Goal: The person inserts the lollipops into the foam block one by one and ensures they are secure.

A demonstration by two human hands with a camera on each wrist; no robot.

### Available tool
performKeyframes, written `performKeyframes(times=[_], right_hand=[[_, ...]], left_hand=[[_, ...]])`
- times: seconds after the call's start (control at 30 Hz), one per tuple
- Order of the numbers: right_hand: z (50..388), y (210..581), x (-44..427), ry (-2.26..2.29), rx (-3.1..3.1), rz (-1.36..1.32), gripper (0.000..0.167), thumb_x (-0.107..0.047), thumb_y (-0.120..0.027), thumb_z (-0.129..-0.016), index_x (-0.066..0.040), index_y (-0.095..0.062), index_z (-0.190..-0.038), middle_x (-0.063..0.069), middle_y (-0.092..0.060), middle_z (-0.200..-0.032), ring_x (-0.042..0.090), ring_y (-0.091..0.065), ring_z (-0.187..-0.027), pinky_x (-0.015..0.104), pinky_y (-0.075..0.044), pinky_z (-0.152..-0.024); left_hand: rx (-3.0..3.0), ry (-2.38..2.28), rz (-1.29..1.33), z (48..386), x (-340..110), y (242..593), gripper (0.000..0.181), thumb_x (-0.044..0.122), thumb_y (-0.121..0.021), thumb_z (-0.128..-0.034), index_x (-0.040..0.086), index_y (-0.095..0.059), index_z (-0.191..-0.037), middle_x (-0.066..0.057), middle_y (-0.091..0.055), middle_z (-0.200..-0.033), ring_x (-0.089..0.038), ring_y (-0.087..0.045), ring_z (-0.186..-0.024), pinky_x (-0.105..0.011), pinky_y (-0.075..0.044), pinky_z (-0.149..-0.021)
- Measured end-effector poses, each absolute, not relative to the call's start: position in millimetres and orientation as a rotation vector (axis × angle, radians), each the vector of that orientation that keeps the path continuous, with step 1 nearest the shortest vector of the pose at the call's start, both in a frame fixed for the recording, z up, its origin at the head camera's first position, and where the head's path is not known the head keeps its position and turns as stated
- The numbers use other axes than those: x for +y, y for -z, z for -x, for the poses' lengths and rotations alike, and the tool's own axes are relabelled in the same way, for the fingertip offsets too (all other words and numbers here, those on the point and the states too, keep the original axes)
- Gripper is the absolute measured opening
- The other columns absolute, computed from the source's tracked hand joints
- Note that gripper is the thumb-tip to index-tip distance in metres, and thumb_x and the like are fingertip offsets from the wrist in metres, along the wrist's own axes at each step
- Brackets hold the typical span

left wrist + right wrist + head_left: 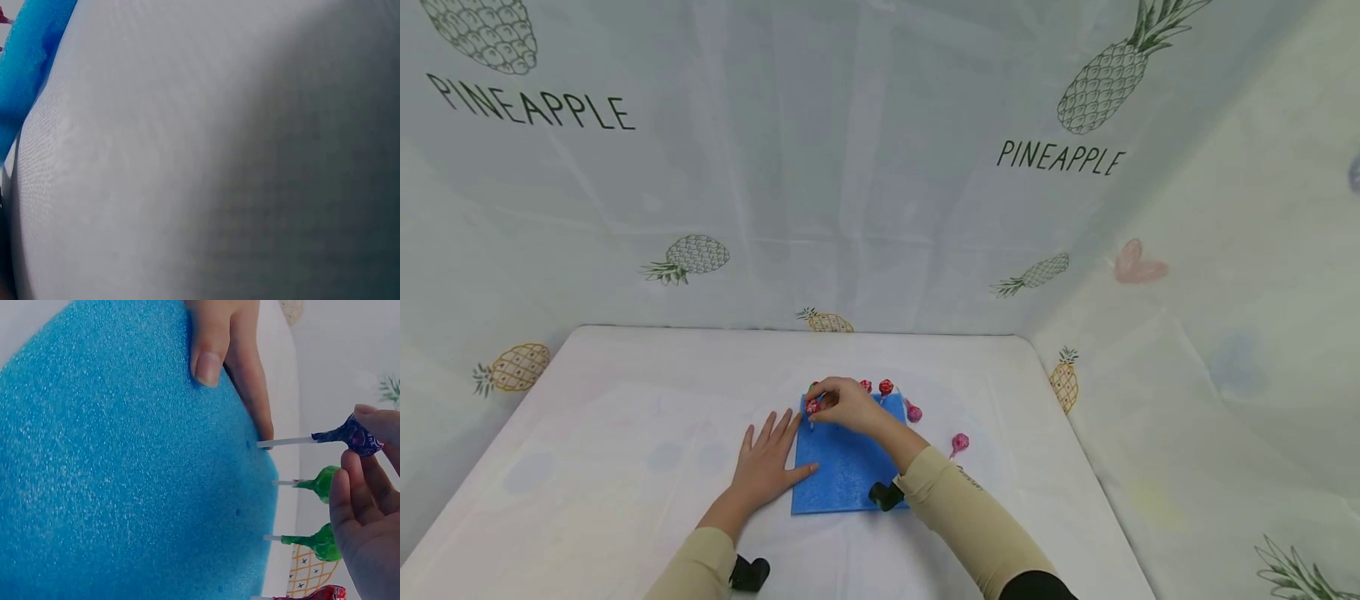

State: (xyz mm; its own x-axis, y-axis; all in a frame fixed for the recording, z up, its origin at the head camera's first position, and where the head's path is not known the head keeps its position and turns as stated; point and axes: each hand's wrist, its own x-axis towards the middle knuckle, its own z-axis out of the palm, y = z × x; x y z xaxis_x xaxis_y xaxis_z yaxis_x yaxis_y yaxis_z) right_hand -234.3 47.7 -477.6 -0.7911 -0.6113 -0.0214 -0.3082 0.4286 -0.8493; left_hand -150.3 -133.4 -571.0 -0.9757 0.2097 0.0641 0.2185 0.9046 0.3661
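A blue foam board (842,471) lies on the table; small holes show in its surface in the right wrist view. My right hand (850,408) pinches a dark purple-wrapped lollipop (361,436) by its candy end. Its white stick points at the board, the tip at or close to a hole near the corner. My left hand (766,467) rests with spread fingers at the board's left edge, thumb (209,365) on the foam. Beside the held lollipop, two green lollipops (325,484) and a red lollipop (322,594) stand in a row along the board's far edge.
Red lollipops (886,387) show at the far edge in the head view. A pink lollipop (913,412) is by the board's right corner, and another pink lollipop (959,442) lies farther right. A pineapple-print cloth (865,167) hangs behind the white table (647,400).
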Motion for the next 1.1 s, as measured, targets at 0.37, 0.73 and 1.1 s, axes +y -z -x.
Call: performKeyframes(times=[0.37,0.73,1.1], right_hand=[[234.4,483.1,47.0,1.287,2.357,0.804,0.028,-0.008,-0.077,-0.084,-0.005,-0.072,-0.111,-0.003,-0.062,-0.085,0.010,-0.057,-0.072,0.022,-0.051,-0.062],[234.1,484.5,47.4,1.257,2.368,0.744,0.030,-0.009,-0.077,-0.084,-0.007,-0.072,-0.113,-0.005,-0.062,-0.086,0.009,-0.057,-0.073,0.021,-0.052,-0.063],[233.0,482.5,47.1,1.270,2.353,0.739,0.029,-0.008,-0.077,-0.084,-0.008,-0.072,-0.113,-0.005,-0.063,-0.090,0.009,-0.058,-0.075,0.021,-0.052,-0.065]], left_hand=[[-3.040,0.578,0.337,150.5,-133.5,575.7,0.096,0.067,-0.059,-0.0833,0.006,-0.031,-0.152,-0.017,-0.027,-0.157,-0.041,-0.013,-0.145,-0.067,-0.003,-0.110],[-3.039,0.591,0.337,151.6,-133.3,574.7,0.096,0.067,-0.059,-0.0833,0.006,-0.031,-0.152,-0.017,-0.028,-0.157,-0.040,-0.013,-0.145,-0.067,-0.004,-0.110],[-3.034,0.601,0.343,151.3,-133.8,573.3,0.097,0.069,-0.058,-0.0835,0.006,-0.031,-0.153,-0.017,-0.027,-0.157,-0.041,-0.013,-0.145,-0.067,-0.004,-0.110]])
